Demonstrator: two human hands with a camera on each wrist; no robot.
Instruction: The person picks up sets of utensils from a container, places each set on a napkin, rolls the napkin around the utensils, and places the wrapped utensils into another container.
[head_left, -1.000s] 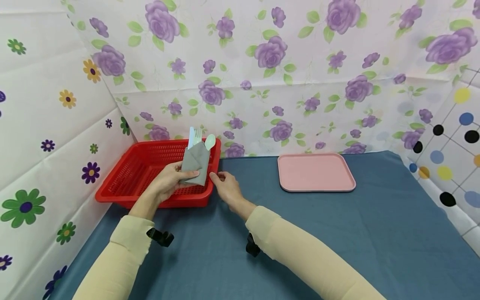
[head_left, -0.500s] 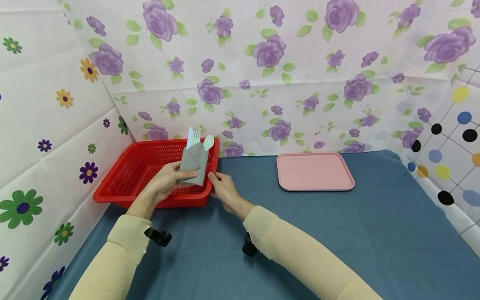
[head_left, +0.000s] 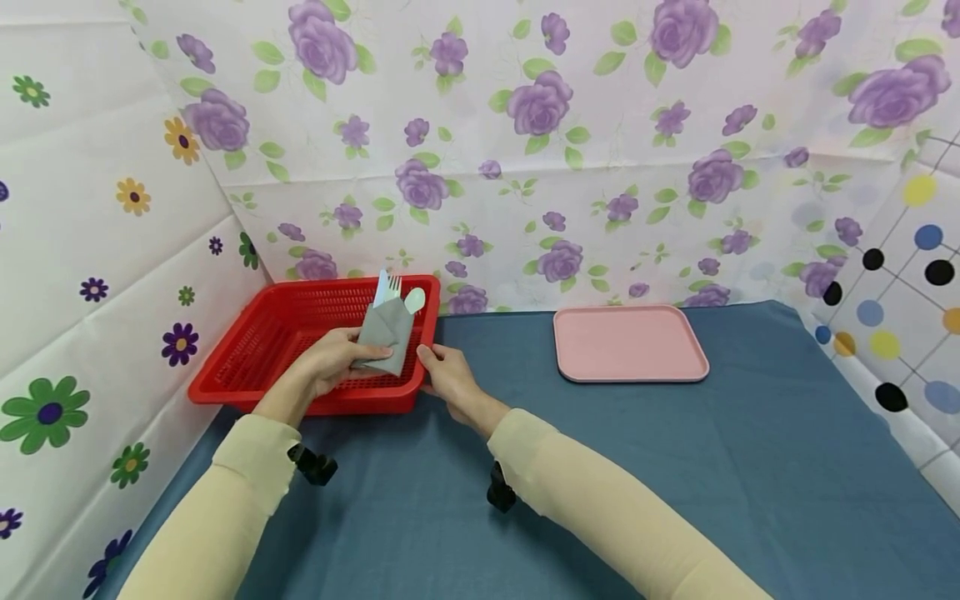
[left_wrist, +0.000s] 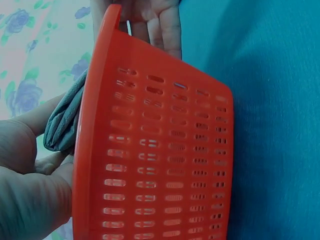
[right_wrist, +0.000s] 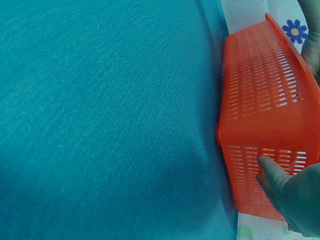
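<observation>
In the head view, my left hand (head_left: 326,362) holds a grey folded napkin (head_left: 386,329) with its thumb across the front. A pale blue knife (head_left: 381,289), a whitish fork (head_left: 393,286) and a pale green spoon (head_left: 415,300) poke out of its top. The bundle leans over the right end of a red plastic basket (head_left: 360,405). My right hand (head_left: 453,382) grips that basket's right end, thumb at the rim. Its fingers (right_wrist: 270,170) lie against the slotted outer wall in the right wrist view. From the left wrist, the basket wall partly hides the napkin (left_wrist: 65,117).
A pink rectangular tray (head_left: 632,343) lies on the blue tablecloth (head_left: 600,467), right of the basket. Floral sheets (head_left: 480,100) hang behind and at the left, and a dotted sheet (head_left: 900,333) stands at the right.
My left hand has tipped and lowered the napkin bundle slightly toward the basket. My right hand has moved in from just beside the basket's corner and taken hold of its rim.
</observation>
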